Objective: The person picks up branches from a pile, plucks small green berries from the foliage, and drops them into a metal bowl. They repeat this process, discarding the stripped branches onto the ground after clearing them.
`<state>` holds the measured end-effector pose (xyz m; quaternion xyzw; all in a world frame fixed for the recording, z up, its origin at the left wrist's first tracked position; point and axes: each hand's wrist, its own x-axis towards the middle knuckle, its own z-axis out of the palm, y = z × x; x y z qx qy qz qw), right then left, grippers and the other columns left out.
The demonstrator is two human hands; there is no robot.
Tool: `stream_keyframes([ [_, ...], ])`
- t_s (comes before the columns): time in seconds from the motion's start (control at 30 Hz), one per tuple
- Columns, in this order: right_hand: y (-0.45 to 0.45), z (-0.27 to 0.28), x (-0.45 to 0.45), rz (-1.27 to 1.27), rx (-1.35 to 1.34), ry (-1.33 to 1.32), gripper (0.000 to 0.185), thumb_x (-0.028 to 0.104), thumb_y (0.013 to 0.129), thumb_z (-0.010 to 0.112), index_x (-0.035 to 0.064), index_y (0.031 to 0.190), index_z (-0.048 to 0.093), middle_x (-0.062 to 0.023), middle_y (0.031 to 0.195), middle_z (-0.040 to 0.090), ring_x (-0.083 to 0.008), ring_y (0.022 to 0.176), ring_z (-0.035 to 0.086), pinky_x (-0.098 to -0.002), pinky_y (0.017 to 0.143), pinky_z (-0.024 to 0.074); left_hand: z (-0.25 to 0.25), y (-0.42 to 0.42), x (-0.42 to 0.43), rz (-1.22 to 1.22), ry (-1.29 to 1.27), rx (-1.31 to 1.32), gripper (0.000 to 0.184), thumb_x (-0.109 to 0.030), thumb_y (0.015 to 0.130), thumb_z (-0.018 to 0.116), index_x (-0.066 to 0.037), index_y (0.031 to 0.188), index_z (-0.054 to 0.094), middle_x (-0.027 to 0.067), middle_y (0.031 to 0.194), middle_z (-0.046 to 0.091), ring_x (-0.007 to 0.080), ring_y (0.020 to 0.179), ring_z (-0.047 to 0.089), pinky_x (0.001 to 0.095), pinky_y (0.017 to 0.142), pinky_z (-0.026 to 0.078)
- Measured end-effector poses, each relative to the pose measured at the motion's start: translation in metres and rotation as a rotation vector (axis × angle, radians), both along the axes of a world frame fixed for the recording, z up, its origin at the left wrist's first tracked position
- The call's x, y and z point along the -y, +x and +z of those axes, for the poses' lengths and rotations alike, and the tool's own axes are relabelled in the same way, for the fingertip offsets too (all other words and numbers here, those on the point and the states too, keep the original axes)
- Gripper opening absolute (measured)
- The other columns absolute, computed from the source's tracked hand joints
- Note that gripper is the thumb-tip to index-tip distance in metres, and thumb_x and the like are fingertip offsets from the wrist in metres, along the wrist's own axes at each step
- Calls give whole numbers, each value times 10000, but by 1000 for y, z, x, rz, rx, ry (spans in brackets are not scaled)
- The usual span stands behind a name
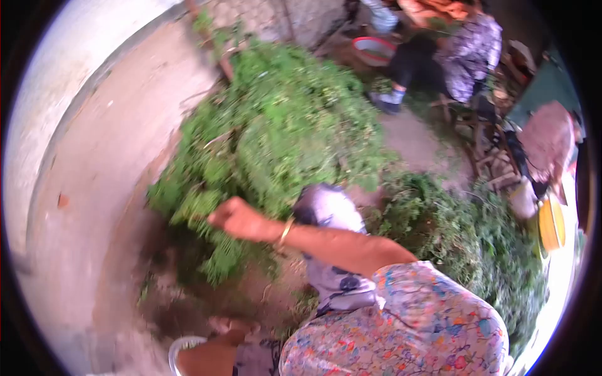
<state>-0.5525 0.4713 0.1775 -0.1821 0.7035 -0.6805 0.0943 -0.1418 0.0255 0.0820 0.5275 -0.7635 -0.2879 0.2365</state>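
My right hand, with a bangle on its wrist, reaches across to the near edge of a big heap of feathery green plants. Its fingers are closed around leafy green stems at that edge; the gripped part is hidden. At the bottom left, a bare limb, which looks like my left forearm, lies in front of the rim of a pale basin. The fingers of my left hand cannot be made out there.
More cut greenery lies to the right. Beyond the heap sits a person in a patterned top, near a red-rimmed basin. Another person in pink is at the right, by a yellow container. A wall borders the concrete floor.
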Motion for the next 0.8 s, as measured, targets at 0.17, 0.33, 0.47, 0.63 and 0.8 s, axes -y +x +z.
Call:
stream_keyframes([
  [0.17, 0, 22, -22, -34, 600, -410, 329, 359, 853, 637, 53, 741, 588, -11, 587, 526, -106, 584, 524, -317, 512, 455, -35, 104, 14, 68, 29, 178, 376, -267, 741, 702, 94, 751, 597, 164, 695, 588, 210, 610, 476, 393, 567, 421],
  [0.33, -15, -22, -31, 920, 716, -1411, 243, 328, 895, 560, 86, 893, 539, 12, 652, 458, -85, 536, 379, -267, 472, 339, -5, 95, -35, 243, -3, 206, 404, -200, 653, 731, 93, 572, 465, 75, 505, 410, 184, 516, 320, 401, 497, 326],
  [0.47, 18, 40, -53, 714, 734, -1100, 144, 258, 912, 502, 122, 957, 518, 17, 680, 464, -105, 543, 356, -256, 494, 357, 18, 68, -48, 263, 215, -209, 337, -116, 675, 673, 18, 499, 419, 49, 451, 379, 148, 426, 329, 319, 408, 294],
  [0.63, 29, 48, -78, 738, 762, -1218, 165, 260, 896, 530, 117, 978, 538, -60, 843, 556, -125, 500, 401, -266, 430, 366, 65, 10, -66, 91, 241, -583, 212, -81, 754, 609, -14, 587, 496, 46, 503, 468, 106, 379, 389, 247, 360, 310],
  [0.8, 45, 71, -186, -32, 317, -860, 240, 230, 846, 582, 28, 976, 559, -17, 706, 561, -75, 443, 435, -224, 472, 419, 145, -51, -103, 39, 244, -601, 200, -158, 833, 595, 27, 911, 596, 84, 776, 605, 145, 673, 573, 234, 576, 472],
])
